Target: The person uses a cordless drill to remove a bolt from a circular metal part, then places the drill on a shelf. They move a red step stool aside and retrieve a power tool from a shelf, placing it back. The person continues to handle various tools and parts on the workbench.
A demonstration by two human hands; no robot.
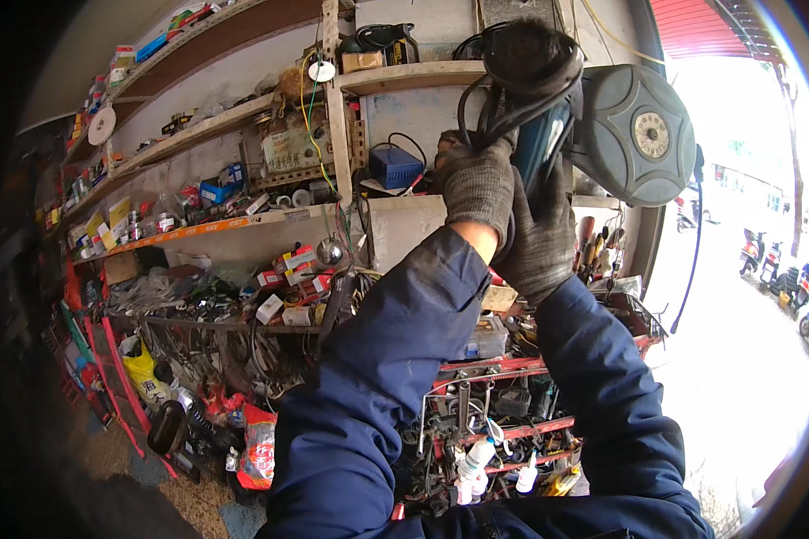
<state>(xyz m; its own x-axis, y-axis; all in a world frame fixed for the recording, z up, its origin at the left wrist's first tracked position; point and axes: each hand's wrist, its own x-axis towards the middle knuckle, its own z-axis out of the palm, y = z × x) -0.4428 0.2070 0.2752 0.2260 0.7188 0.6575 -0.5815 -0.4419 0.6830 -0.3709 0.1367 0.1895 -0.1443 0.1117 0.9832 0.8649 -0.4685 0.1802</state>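
Raised in front of the wall shelves, my gloved hands hold up a teal-bodied corded power tool point(543, 144). Its black cord point(535, 110) is looped round the tool, just below a dark rounded end at the top. My left hand point(479, 184), in a grey knit glove, closes round the tool and cord on the left side. Lower and to the right, my right hand point(542, 235) grips the tool's body from beneath, its fingers partly hidden behind it. The tool's exact kind is not clear from this angle.
A grey-green hose reel point(613, 144) is mounted just right of the tool. Left, wooden shelves point(216, 126) carry boxes and parts; a blue power box point(395, 168) stands near my left hand. Below, a red rack point(503, 366) holds tools and bottles. Scooters point(753, 251) stand outside at right.
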